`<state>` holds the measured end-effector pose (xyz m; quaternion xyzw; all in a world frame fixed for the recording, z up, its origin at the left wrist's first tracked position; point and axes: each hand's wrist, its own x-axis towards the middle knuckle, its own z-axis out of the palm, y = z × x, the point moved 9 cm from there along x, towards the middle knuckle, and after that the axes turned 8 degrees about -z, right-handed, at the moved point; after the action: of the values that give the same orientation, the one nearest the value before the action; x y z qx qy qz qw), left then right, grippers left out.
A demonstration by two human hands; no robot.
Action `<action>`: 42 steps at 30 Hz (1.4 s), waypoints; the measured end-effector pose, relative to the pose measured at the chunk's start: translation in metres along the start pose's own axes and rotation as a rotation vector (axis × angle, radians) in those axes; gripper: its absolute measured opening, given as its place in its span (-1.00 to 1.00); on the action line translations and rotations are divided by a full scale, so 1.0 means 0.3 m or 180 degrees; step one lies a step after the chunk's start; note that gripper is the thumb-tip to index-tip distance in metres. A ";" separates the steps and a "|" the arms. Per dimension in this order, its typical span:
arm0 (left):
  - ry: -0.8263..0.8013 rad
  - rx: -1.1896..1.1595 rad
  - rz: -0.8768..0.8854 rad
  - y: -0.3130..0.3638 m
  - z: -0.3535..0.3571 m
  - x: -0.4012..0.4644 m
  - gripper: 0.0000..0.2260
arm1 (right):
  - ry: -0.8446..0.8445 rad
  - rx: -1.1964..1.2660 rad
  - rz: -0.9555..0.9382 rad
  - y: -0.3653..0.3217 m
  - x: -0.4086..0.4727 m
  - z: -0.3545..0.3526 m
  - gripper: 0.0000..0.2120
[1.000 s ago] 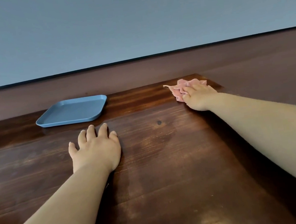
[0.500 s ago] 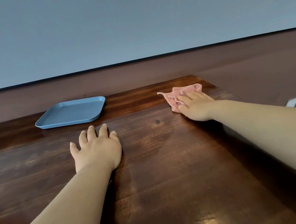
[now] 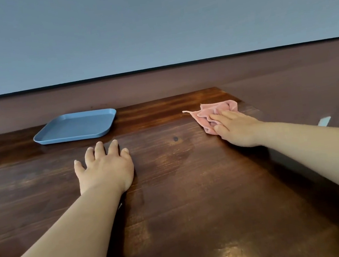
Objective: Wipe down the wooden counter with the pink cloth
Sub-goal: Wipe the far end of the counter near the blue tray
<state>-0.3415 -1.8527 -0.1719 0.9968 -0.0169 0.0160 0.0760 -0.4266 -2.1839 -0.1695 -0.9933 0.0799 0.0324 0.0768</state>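
Flatly, the right hand (image 3: 237,128) is laid with straight fingers on the crumpled pink cloth (image 3: 216,112), which is pressed to the bench (image 3: 195,200) near its far right corner and shows beyond the fingertips; the left hand (image 3: 105,169) is spread palm-down, fingers relaxed, on bare wood with nothing held. A blue tray (image 3: 75,126) is set just beyond the left hand; dark glossy planks are backed by a brown ledge and a grey wall.
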 end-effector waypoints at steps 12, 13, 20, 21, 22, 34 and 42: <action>0.0027 -0.0015 -0.0036 -0.008 0.003 0.015 -0.49 | 0.0025 0.0006 0.0372 0.102 0.056 -0.013 -0.45; 0.0004 -0.0004 -0.0041 -0.007 0.004 0.015 -0.49 | 0.0034 0.0030 0.0496 0.130 0.055 -0.024 -0.46; 0.0051 -0.0034 -0.0057 -0.005 -0.003 0.005 -0.49 | 0.0115 -0.0073 0.0585 0.131 0.075 -0.077 -0.50; 0.0069 -0.0033 -0.0051 -0.003 -0.001 0.005 -0.49 | 0.0036 -0.0067 0.0487 0.136 0.046 -0.053 -0.47; 0.0097 -0.0024 -0.0049 -0.002 0.000 0.006 -0.49 | 0.0004 -0.0043 0.0453 0.147 0.016 -0.037 -0.47; 0.0059 -0.0037 -0.0019 -0.008 0.000 0.006 -0.49 | 0.0020 -0.0036 0.0469 0.162 -0.007 -0.033 -0.46; 0.0070 -0.0029 -0.0047 -0.009 -0.012 0.007 -0.49 | 0.0150 -0.0108 0.0783 0.190 0.041 -0.080 -0.46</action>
<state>-0.3395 -1.8495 -0.1687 0.9963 -0.0087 0.0263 0.0808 -0.4226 -2.2451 -0.1552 -0.9777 0.2023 0.0196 0.0536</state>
